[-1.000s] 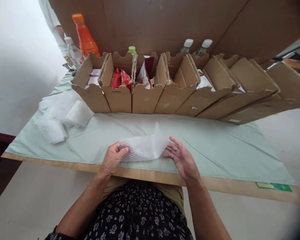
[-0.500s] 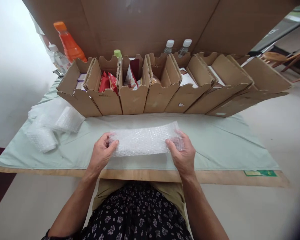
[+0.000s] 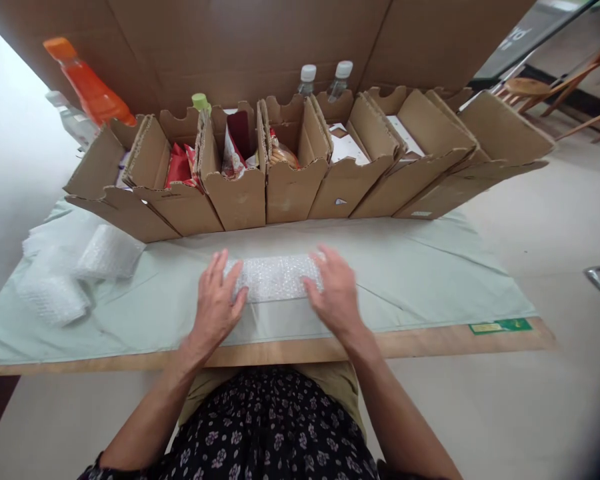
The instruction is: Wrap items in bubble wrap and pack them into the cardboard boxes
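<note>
A strip of clear bubble wrap (image 3: 275,279) lies flat on the pale green cloth (image 3: 420,267) in front of me. At its left end, my left hand (image 3: 219,297) is open, fingers apart, the fingertips at the edge of the wrap. Over the right end is my right hand (image 3: 334,287), slightly blurred, with thumb and fingers spread. Whether either hand presses on the wrap I cannot tell. More bubble wrap (image 3: 113,252) is heaped at the left of the table.
A row of cardboard bins (image 3: 293,190) stands along the back, holding red packets (image 3: 180,165) and other goods. Behind them rise an orange bottle (image 3: 93,87), clear bottles (image 3: 340,80) and a tall cardboard panel (image 3: 250,47). A wooden edge (image 3: 400,345) runs along the table's front.
Both hands have let go of the bubble wrap strip, which was held up between them and now lies on the cloth. The camera view has shifted to the right.
</note>
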`<action>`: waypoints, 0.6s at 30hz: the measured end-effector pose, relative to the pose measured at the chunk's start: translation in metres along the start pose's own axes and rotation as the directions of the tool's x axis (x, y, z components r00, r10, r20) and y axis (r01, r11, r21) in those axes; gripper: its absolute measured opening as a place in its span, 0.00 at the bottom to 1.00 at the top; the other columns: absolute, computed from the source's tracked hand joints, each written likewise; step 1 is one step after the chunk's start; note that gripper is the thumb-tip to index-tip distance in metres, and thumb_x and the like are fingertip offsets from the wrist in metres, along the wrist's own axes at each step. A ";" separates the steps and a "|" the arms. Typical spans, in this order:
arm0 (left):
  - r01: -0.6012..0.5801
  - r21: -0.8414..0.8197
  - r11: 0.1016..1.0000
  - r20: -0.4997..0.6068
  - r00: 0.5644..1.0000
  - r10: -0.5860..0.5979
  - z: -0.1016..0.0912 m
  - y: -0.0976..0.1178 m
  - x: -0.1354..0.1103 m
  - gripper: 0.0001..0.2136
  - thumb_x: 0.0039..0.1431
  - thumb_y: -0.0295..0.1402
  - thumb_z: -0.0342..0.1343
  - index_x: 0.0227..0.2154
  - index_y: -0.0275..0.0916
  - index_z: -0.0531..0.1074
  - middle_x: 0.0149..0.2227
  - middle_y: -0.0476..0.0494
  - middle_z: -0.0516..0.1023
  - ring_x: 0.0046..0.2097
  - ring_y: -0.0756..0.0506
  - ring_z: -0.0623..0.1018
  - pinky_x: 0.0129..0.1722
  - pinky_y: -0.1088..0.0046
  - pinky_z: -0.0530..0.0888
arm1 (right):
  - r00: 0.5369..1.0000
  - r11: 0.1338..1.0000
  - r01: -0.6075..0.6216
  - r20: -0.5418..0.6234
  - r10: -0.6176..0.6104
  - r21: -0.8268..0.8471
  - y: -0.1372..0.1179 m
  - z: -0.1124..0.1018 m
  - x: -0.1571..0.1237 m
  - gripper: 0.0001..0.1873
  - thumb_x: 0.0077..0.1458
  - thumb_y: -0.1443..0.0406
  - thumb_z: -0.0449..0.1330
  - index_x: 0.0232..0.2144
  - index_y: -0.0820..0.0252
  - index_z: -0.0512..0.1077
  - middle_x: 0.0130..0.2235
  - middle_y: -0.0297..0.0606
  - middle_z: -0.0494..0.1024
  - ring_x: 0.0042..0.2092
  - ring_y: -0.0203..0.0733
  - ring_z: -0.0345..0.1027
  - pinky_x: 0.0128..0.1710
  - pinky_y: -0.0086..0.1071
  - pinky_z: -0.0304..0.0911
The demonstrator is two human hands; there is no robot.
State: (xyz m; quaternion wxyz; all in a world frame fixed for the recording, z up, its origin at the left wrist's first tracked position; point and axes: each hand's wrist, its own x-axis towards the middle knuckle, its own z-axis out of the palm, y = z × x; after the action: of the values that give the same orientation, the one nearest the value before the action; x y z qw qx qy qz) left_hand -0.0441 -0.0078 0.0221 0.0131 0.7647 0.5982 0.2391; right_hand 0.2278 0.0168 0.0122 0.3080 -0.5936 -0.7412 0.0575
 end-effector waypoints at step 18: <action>-0.161 0.134 0.978 0.308 0.945 0.114 0.029 -0.001 -0.001 0.24 0.73 0.42 0.49 0.68 0.43 0.66 0.74 0.34 0.60 0.74 0.31 0.59 0.72 0.40 0.53 | 0.988 0.926 -0.143 0.004 0.154 -0.348 0.065 -0.026 -0.039 0.23 0.72 0.57 0.48 0.60 0.60 0.73 0.66 0.51 0.71 0.66 0.55 0.64 0.60 0.47 0.63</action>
State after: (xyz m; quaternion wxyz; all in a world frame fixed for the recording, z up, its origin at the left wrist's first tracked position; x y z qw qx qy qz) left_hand -0.0346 -0.0007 -0.0040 0.0263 0.8306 0.5514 0.0734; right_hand 0.3006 -0.0076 -0.0118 0.1815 -0.6919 -0.6976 -0.0416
